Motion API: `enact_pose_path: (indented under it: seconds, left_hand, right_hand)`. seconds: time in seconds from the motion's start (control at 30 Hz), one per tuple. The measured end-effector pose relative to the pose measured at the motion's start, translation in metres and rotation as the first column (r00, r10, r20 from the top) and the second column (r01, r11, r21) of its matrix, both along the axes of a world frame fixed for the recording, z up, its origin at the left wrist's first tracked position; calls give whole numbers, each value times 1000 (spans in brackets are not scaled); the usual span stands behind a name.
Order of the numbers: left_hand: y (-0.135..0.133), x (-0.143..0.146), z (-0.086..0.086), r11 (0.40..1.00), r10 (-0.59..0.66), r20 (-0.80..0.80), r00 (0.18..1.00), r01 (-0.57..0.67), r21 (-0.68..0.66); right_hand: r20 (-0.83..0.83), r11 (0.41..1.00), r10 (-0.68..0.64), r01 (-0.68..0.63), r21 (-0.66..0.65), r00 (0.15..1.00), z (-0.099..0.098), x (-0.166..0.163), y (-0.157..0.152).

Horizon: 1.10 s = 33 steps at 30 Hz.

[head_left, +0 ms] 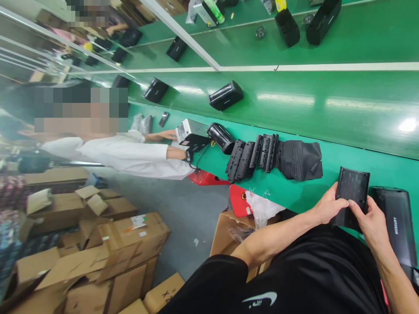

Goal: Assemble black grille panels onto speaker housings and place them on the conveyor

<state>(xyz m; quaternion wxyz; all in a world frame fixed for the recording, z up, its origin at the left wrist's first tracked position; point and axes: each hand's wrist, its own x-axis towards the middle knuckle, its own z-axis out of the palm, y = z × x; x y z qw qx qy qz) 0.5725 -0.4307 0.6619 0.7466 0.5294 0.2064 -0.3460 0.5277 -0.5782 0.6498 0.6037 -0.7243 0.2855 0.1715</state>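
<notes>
Near the bench's front edge at the right, my left hand (327, 206) grips the left side of a black rectangular plastic panel (352, 189). My right hand (373, 220) clasps the same panel from the right, its thumb beside the left thumb on the face. A larger black casing (396, 222) marked MERKURY lies just right of that hand. To the left rests a fanned stack of thin black sheets (299, 159). Beyond it stands a row of slim black plastic parts (252, 155). The underside of the held panel is hidden.
At the left a co-worker in a white sleeve (131, 155) handles a boxy device (194, 133). Black speaker-like units (226, 96) sit on the green belt (294, 96). Cardboard boxes (131, 244) pile on the floor. A red stool (240, 201) and an open carton (222, 231) are below the bench.
</notes>
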Motion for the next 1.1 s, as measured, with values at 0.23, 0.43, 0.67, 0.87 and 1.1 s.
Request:
enact_pose_path:
  seconds: [0.23, 0.43, 0.67, 0.87, 1.1]
  left_hand:
    - [2, 2, 5, 1000, 16, 11, 1000, -16, -18]
    - [3, 2, 3, 1000, 10, -14, 1000, -10, -20]
    - [6, 1, 0, 981, 118, -108, 987, -133, -144]
    - [14, 10, -22, 865, 75, -381, 922, -250, -434]
    - [22, 25, -35, 826, 120, -408, 905, -319, -464]
  right_hand:
    - [-33, 997, 41, -43, -69, 999, 18, 9, -1]
    - [-30, 996, 34, -36, -78, 999, 15, 12, 2]
    - [97, 982, -63, 79, -170, 993, 35, 5, -25]
    - [-104, 812, -45, -24, -582, 994, 11, -26, -135]
    - [-174, 906, 105, -166, -388, 979, -34, -65, -121]
